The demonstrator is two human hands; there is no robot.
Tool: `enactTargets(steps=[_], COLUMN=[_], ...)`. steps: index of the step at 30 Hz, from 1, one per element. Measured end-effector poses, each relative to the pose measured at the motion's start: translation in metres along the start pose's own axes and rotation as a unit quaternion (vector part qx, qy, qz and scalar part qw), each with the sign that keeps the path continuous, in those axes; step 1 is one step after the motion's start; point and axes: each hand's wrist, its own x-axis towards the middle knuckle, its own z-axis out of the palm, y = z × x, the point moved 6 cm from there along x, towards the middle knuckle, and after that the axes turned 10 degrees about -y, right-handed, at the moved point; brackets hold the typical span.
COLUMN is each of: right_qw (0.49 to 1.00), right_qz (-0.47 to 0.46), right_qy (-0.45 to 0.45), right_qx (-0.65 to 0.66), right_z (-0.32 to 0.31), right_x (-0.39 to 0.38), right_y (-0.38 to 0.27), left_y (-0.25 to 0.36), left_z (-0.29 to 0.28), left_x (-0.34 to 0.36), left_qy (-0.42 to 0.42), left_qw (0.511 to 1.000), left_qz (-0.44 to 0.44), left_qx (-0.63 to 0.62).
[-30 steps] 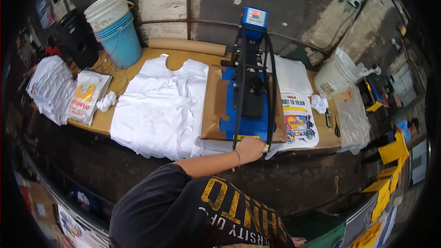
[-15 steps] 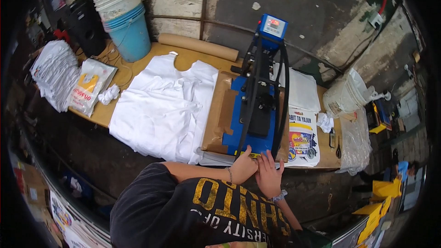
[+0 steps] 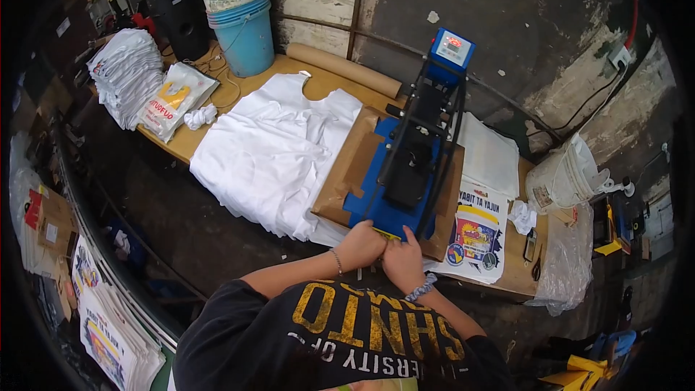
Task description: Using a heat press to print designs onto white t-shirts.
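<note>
A blue heat press point(image 3: 405, 174) with a black arm and a blue control box point(image 3: 450, 47) stands on brown paper point(image 3: 347, 166) on the wooden table point(image 3: 177, 143). My left hand point(image 3: 360, 246) and my right hand point(image 3: 402, 261) sit side by side at the press's near edge. Both are closed on its yellow-tipped front handle point(image 3: 387, 234). A bracelet is on my left wrist and a hair tie on my right. A heap of white shirts point(image 3: 268, 152) lies just left of the press.
Printed sheets point(image 3: 478, 232) and white sheets point(image 3: 492, 156) lie right of the press, beside a white bucket point(image 3: 565, 177). Stacked buckets point(image 3: 246, 32), a cardboard roll point(image 3: 344, 69), folded white garments point(image 3: 127, 72) and a printed bag point(image 3: 174, 98) are at the left. Printed stacks point(image 3: 108, 326) sit on the floor.
My right hand has come up to join my left at the press's front handle. The view has shifted, with the press now closer to the middle.
</note>
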Motion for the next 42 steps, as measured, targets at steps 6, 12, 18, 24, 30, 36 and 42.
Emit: enactTargets(steps=[6,12,18,24,30,36,42], right_qw=[0.999,0.998,0.998,0.997,0.996,0.995,0.995], right_qz=[0.004,0.016,0.026,0.049,0.054,0.069,0.074], right_qy=[0.038,0.058,0.063,0.043,0.051,0.053,0.034], right_qx=[0.002,0.007,0.014,0.030,0.040,0.044,0.049], right_z=[0.011,0.010,0.011,0.013,0.009,0.008,0.010], right_x=[-0.004,-0.003,-0.004,-0.002,-0.003,-0.004,-0.003], right_y=[0.002,0.004,0.003,0.004,0.002,0.001,0.001], left_y=[0.004,0.004,0.002,0.001,0.002,0.001,0.001], left_z=[-0.007,-0.006,-0.002,-0.002,-0.005,-0.003,0.000], left_x=[0.000,0.001,0.001,0.001,0.001,0.001,0.002], left_qy=[0.010,0.008,0.011,-0.006,-0.015,-0.022,-0.017], left_qw=[0.999,0.999,1.000,1.000,1.000,1.000,1.000], left_qz=[-0.025,-0.029,-0.010,0.001,0.010,0.014,0.007], left_qx=[0.027,0.026,0.013,0.013,0.008,0.011,0.012])
